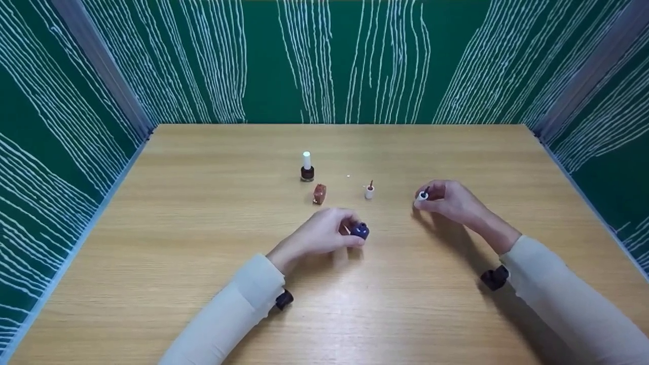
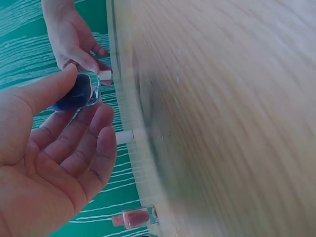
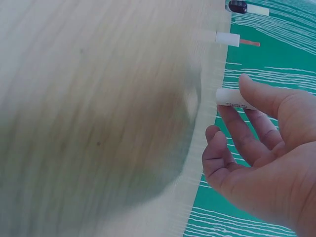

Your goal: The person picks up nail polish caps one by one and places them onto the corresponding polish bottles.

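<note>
My left hand (image 1: 327, 230) pinches a dark blue nail polish bottle (image 1: 359, 231) between thumb and fingers; its neck is uncapped and points up. In the left wrist view the clear glass base of this nail polish bottle (image 2: 81, 91) shows. Further right, my right hand (image 1: 451, 201) pinches a white nail polish cap (image 1: 423, 195) with its dark brush upward. The right wrist view shows small print on that white cap (image 3: 231, 98), low over the table. Between the hands and farther back, another white cap (image 1: 369, 192) stands on the table, its reddish brush pointing up.
An open reddish-pink nail polish bottle (image 1: 319, 194) stands beyond the left hand. Behind it is a dark nail polish bottle (image 1: 307, 173) with its white cap on. Green walls with white lines border the wooden table (image 1: 177, 218) at the back and sides.
</note>
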The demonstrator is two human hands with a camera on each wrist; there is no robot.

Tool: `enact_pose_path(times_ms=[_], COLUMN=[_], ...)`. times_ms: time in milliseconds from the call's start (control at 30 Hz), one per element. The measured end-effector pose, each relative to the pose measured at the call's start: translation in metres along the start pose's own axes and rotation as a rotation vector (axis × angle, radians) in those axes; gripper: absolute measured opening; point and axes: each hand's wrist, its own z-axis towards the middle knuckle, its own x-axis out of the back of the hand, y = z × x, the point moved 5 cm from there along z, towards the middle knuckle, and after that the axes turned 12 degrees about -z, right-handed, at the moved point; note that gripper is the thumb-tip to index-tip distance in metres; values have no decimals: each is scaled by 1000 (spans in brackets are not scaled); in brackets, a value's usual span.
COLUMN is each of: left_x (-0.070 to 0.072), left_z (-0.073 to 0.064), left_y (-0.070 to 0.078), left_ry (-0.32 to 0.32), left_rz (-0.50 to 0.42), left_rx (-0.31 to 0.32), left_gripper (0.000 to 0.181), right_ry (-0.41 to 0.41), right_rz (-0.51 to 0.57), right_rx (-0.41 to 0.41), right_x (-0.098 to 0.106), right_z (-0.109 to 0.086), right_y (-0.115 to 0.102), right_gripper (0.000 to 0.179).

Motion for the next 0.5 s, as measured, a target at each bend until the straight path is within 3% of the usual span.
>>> enact_pose_path(times_ms=[267, 500], left_x=[3, 6], left_z=[-2, -7], left_y=[1, -1], left_ry=[12, 21], left_rz=[-9, -15], left_rx=[-11, -28], left_gripper=[27, 26], right_ry=[-19, -24], right_rz=[13, 42], right_rx=[-24, 32], right_x=[0, -4], right_z=[-4, -4], right_y=[-6, -15], right_gripper=[36, 36])
